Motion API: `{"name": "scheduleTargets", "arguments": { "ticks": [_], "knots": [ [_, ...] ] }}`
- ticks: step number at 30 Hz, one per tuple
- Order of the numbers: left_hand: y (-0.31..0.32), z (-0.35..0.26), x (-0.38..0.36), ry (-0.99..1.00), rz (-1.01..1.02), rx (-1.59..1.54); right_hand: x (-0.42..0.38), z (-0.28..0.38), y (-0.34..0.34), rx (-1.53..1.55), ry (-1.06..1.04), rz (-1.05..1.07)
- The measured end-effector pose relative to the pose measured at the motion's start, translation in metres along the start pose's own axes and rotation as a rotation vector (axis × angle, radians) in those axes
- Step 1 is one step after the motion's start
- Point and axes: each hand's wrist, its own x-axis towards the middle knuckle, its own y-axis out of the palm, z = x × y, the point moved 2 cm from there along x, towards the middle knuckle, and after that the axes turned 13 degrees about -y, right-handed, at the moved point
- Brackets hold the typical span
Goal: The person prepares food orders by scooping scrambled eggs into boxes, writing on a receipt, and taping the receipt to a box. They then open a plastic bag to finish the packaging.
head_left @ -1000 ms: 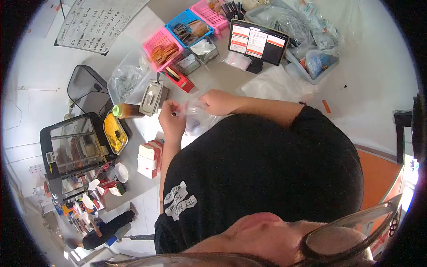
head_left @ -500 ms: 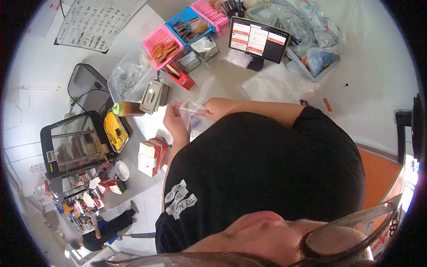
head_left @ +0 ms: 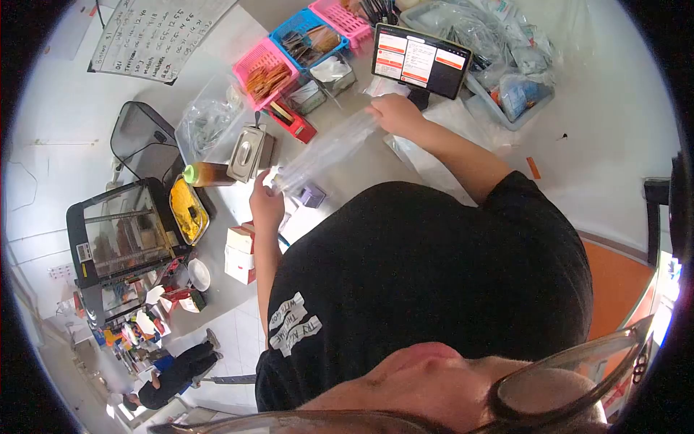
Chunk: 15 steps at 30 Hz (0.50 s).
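A clear plastic bag (head_left: pixel 329 150) is stretched out between my two hands above the counter. My left hand (head_left: pixel 267 199), at the lower left end of the bag, has its fingers closed on the plastic. The other end, up and to the right, is pinched by my right hand (head_left: pixel 395 116), which is in front of the tablet stand. Under the bag, close to my shirt, sits a small purple object (head_left: pixel 312 195). A red and white carton (head_left: pixel 240 254) stands beside my left forearm.
A tablet (head_left: pixel 421 61) stands behind my right hand. Further left are a red tape dispenser (head_left: pixel 291 121), a lidded steel container (head_left: pixel 249 153), a sauce bottle (head_left: pixel 206 174) and a tray of yellow food (head_left: pixel 188 210). Pink baskets (head_left: pixel 265 72) line the back. Another person (head_left: pixel 177 372) is at lower left.
My hands have moved apart: the right went up and away from my body, the left slightly down and left. The bag, bunched between them before, is now pulled out long.
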Motion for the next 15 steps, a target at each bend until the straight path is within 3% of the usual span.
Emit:
{"name": "scheduleTargets", "arguments": {
  "ticks": [1,4,7,8,11,12,13,15],
  "knots": [
    [0.008,0.011,0.01,-0.021,-0.03,0.037,-0.001,-0.005,0.0,-0.036,0.023,-0.048],
    [0.034,0.027,0.029,-0.362,0.201,-1.007,-0.002,0.006,-0.007,-0.029,0.204,-0.044],
    [0.04,0.014,0.022,-0.412,0.436,-1.607,-0.012,0.009,0.003,0.122,0.275,0.042],
    [0.046,0.016,0.03,-0.478,0.411,-1.73,-0.016,0.006,0.013,0.187,0.271,0.077],
    [0.065,0.023,0.03,-0.457,0.61,-1.811,-0.022,0.004,0.035,0.296,0.252,-0.105],
    [0.08,0.034,0.036,-0.423,0.76,-1.763,-0.022,0.001,0.033,0.225,0.243,-0.08],
    [0.081,0.021,0.022,-0.546,0.637,-1.637,-0.019,-0.001,0.022,0.155,0.234,-0.054],
    [0.071,-0.004,-0.001,-0.335,0.742,-1.087,-0.014,0.008,-0.007,0.015,0.165,-0.005]
  ]
}}
